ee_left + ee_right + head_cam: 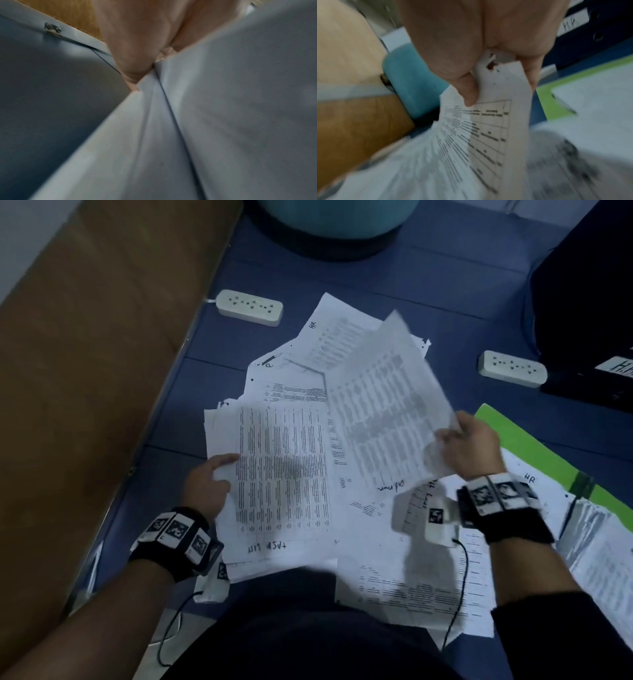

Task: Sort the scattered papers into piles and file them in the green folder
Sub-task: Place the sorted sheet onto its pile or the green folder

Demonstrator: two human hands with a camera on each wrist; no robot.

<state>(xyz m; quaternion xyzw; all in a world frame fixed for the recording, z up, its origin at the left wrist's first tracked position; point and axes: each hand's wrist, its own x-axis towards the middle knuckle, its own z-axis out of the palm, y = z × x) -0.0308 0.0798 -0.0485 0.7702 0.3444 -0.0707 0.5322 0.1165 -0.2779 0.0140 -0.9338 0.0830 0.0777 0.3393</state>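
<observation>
Fingers (467,86) of the right hand (474,446) pinch a sheet (387,405); green folder (534,446) holds papers (548,484).

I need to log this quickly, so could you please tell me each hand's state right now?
Left hand: open, fingers resting on the paper pile.
Right hand: holding a lifted printed sheet by its edge.

The head view looks steeply down from above at the blue floor (308,285), taking in both hands and the scattered papers (284,460); the left wrist view sits very close, looking along the fingers (130,51) at sheet edges; the right wrist view, equally near, looks past the thumb (467,86); it shares the green folder (546,102) with the head view.
</observation>
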